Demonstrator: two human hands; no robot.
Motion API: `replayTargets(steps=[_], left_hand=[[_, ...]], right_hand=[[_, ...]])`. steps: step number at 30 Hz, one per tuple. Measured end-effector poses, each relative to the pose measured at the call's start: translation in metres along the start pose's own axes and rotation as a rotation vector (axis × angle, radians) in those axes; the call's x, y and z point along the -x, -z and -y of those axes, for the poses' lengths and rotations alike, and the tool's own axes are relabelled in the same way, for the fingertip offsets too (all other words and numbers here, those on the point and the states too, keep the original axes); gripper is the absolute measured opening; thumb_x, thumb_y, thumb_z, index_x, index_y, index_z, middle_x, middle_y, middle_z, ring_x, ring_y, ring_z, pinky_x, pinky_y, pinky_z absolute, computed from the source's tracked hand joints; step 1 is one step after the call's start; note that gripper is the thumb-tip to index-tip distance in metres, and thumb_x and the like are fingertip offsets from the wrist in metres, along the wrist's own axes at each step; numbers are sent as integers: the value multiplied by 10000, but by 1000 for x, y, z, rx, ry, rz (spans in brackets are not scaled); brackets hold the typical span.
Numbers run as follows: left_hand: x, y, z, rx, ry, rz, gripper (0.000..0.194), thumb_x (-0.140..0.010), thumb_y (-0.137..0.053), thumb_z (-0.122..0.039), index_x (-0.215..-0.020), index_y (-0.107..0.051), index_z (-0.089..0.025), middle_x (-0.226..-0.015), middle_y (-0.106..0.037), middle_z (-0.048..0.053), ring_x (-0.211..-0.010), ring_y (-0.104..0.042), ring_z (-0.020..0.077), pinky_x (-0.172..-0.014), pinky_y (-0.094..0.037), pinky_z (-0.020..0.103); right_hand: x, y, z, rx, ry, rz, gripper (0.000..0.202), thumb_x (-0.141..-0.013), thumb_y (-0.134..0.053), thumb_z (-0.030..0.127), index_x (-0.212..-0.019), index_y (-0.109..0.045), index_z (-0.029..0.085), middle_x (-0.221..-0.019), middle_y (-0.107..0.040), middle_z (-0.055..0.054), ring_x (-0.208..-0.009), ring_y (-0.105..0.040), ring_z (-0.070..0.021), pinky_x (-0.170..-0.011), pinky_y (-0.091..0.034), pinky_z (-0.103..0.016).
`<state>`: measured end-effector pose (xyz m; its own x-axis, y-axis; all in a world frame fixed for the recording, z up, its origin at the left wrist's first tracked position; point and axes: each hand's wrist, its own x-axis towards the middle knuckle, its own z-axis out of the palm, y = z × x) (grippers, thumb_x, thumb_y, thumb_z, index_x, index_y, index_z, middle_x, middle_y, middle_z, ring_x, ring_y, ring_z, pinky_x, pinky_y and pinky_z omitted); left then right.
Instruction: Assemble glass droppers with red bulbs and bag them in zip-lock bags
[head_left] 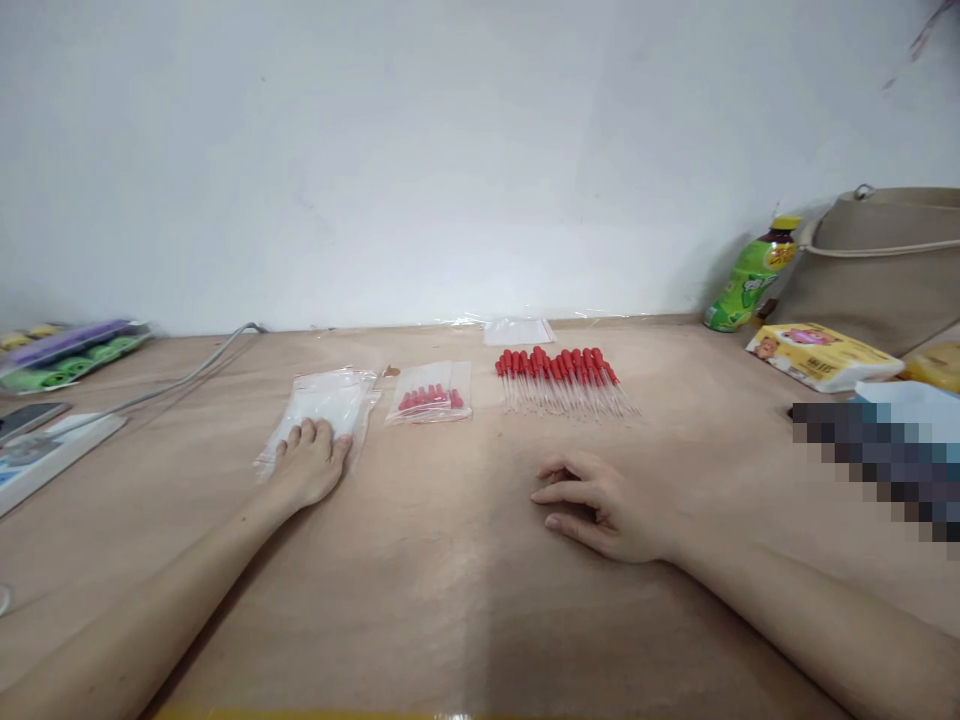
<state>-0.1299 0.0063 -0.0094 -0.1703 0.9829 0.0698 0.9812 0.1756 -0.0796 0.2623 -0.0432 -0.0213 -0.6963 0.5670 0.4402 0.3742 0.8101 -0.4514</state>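
My left hand (311,468) lies with its fingers stretched out on a stack of clear plastic zip bags (330,398), covering the near part of the stack. Just right of that stack is a clear bag (429,392) with several red-topped pieces in it. My right hand (589,505) rests on the brown table, fingers loosely curved and apart, holding nothing. Beyond it lies a row of thin clear droppers with red rubber bulbs (559,370), bulbs toward the wall and tips toward me.
White paper slips (517,331) lie by the wall. At right are a green bottle (754,275), a yellow tissue pack (823,355) and a beige bag (877,265). At left are a power strip (64,455), its grey cable (191,377), a phone (31,420) and packed green and purple rolls (75,355).
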Motion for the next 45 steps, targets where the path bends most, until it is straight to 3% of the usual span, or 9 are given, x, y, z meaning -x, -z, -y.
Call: replayTargets(steps=[6,14,18,21,25,28,32,39,45], left_hand=[[-1,7,7,29,-97,-16,397,-866,-189,-263,-985,-525,-88,-1077,-537,205,-1053,-493,330,-821,-401,433],[-1,18,14,84,-31,-34,404,-886,-197,-270,-843,-576,-136,-870,-629,168,-848,-600,300,-722,-426,382],[9,41,14,208,-14,-125,445,-910,-194,-348,-1010,-572,-137,-962,-643,156,-950,-581,311,-763,-430,380],[26,59,-4,407,-307,-173,438,-911,-275,-370,-1259,-448,-168,-1262,-522,86,-1203,-427,261,-983,-330,364],[50,70,-49,566,-797,114,375,-897,-375,-347,-1236,-509,-261,-1336,-453,10,-1269,-355,223,-1086,-188,382],[60,64,-79,587,-970,342,444,-862,-468,-366,-1298,-421,-298,-1391,-361,17,-1314,-263,229,-1092,-149,421],[64,49,-101,625,-1083,311,478,-835,-519,-390,-1296,-404,-339,-1425,-284,23,-1328,-207,254,-1085,-73,486],[70,38,-110,523,-1108,214,394,-918,-360,-313,-1311,-388,-320,-1430,-288,25,-1336,-202,220,-1089,-78,485],[70,27,-108,683,-986,104,339,-890,-430,-263,-1216,-518,-240,-1343,-437,60,-1271,-348,215,-1037,-314,405]], right_hand=[[-1,1,1,-22,10,7,242,-818,-540,248,-1042,-613,193,-1039,-557,-102,-902,-545,-164,-798,-461,-328],[-2,2,1,-1,27,2,230,-815,-545,250,-1027,-617,196,-1018,-566,-96,-897,-547,-162,-795,-457,-327],[-2,2,1,1,33,-5,231,-818,-542,250,-1030,-616,194,-1013,-569,-97,-895,-547,-163,-791,-458,-327],[-2,1,0,3,46,-14,230,-817,-541,247,-1028,-617,194,-1011,-573,-98,-892,-549,-164,-784,-463,-324],[0,0,-1,41,26,-90,181,-820,-525,221,-961,-636,200,-962,-593,-79,-830,-562,-150,-728,-469,-293],[0,5,-3,114,-68,-269,147,-818,-516,219,-888,-643,198,-873,-610,-63,-758,-569,-148,-679,-464,-286],[-7,20,-15,255,-169,-436,130,-796,-530,244,-817,-646,189,-755,-617,-56,-691,-566,-163,-647,-448,-300],[-66,55,-62,520,-463,-370,215,-768,-502,280,-733,-690,181,-657,-638,-38,-657,-561,-175,-666,-384,-306],[-125,52,-92,635,-787,-289,392,-793,-452,397,-1056,-645,180,-951,-651,-99,-887,-561,-248,-748,-372,-343]])
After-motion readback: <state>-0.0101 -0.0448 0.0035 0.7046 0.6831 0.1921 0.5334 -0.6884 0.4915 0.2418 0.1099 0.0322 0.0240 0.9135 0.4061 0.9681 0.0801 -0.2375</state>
